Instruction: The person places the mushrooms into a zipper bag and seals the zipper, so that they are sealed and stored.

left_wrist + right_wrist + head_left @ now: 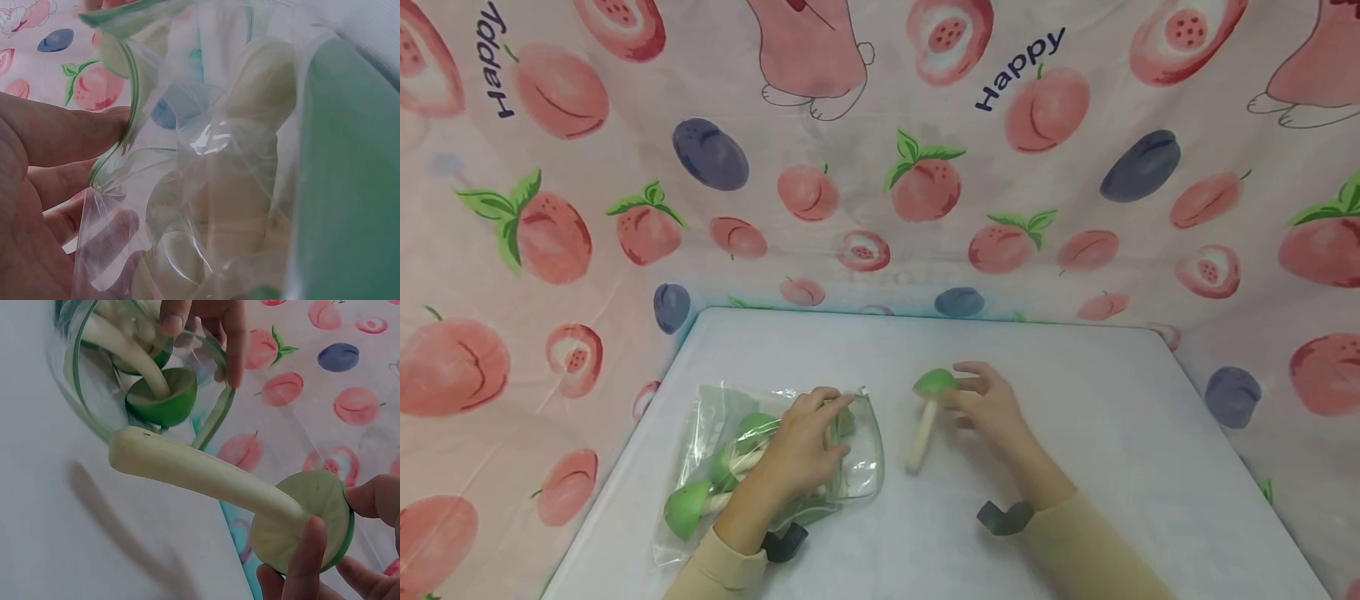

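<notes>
My right hand (992,408) holds a toy mushroom (922,437) by its green cap, with the pale stem pointing down toward me. In the right wrist view, fingers and thumb grip the rim of the cap (340,544), and the stem reaches toward the bag's mouth. My left hand (808,437) grips the edge of a clear zip bag (868,446) lying at the left. The left wrist view shows the thumb against the green zip strip (132,81). Several more green-capped mushrooms (687,508) lie inside the bag, partly hidden by that hand.
Everything rests on a white table (1120,450). Behind and around it hangs a pink cloth (850,150) printed with fruit. Both wrists carry a black mount, one (785,543) at the left and another (1004,517) at the right.
</notes>
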`<state>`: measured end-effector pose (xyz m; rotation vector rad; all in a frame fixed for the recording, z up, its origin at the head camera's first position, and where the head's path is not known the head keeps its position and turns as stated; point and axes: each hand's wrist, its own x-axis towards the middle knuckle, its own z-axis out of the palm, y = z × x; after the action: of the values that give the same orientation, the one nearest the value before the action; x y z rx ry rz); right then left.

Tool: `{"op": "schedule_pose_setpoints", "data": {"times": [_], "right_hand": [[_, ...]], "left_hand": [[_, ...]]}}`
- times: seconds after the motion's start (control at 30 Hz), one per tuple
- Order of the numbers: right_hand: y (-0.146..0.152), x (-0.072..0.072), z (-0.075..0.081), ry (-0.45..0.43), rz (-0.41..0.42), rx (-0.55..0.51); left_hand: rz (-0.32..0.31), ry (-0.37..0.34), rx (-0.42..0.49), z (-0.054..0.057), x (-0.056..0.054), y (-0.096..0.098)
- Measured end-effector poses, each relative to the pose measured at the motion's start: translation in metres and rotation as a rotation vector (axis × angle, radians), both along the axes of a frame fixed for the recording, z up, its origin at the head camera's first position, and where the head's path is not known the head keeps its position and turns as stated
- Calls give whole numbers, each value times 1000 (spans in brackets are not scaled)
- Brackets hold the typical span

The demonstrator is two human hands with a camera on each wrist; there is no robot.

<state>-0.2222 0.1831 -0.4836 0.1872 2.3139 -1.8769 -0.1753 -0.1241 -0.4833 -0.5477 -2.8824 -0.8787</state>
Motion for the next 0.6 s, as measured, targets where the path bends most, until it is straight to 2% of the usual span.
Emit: {"op": "schedule_pose_setpoints", "data": {"times": [0.37,0.6], "right_hand": [[-29,6,-8,2,9,-107],[-44,13,-14,-7,-5,-111]], "left_hand": [[-6,13,-2,1,0,-1],[-14,18,7,1,0,-1]]}}
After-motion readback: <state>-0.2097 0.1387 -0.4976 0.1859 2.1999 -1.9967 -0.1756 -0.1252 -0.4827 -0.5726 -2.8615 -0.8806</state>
